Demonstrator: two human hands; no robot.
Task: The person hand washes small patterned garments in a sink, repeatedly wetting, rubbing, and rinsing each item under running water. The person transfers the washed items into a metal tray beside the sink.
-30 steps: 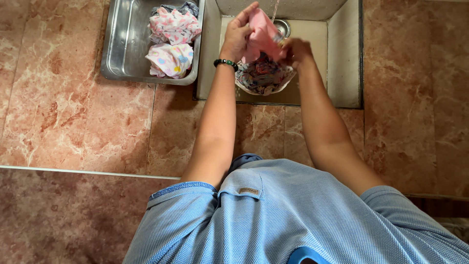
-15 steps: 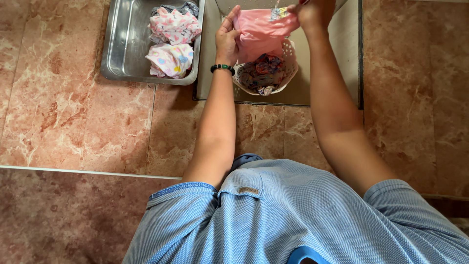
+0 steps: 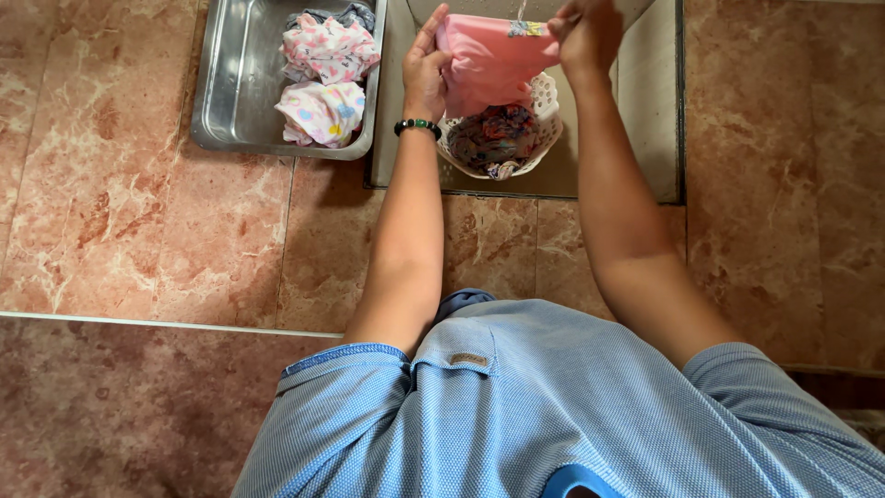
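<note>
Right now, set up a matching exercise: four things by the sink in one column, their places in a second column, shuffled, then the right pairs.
Things
1. pink cloth
2. white basket
3. heart-print bundles
4. beaded bracelet

Places
A. in the steel tray
B. on the left wrist
C. stretched between the left hand and right hand
D. in the sink, holding dark patterned cloth

Pairs: 1-C, 2-D, 3-A, 4-B
</note>
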